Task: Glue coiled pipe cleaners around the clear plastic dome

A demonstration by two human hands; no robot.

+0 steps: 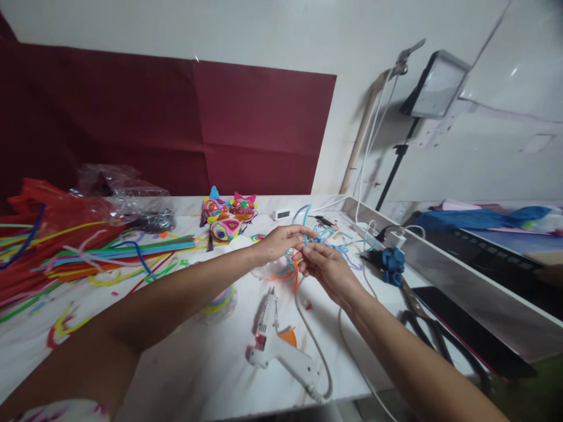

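Mostly, the risk sits in the fingertips: the left hand and the right hand meet over the middle of the table, both seemingly pinched on pipe cleaners, though blur and overlap hide which finger grips which strand; strands this thin and springy could slip or spring apart if either pinch loosened, and could kink if twisted too hard. The glue gun lies on its side just nearer the person, its nozzle aimed away, towards the space under the hands; a red glow near its back end suggests it may be on, so a lowered hand or a dangling end could meet a hot tip. Its cord curls close by and, if snagged by the right forearm, could swing the gun round; the loose scraps beyond the right hand look much like the held strands and could tangle with them. As for direction, the blue part loops up above the fingers, while an orange length hangs below them, so the long axis seems close to upright, pointing down at its free orange end; another orange stretch runs off to the left, and I cannot tell whether it is joined.
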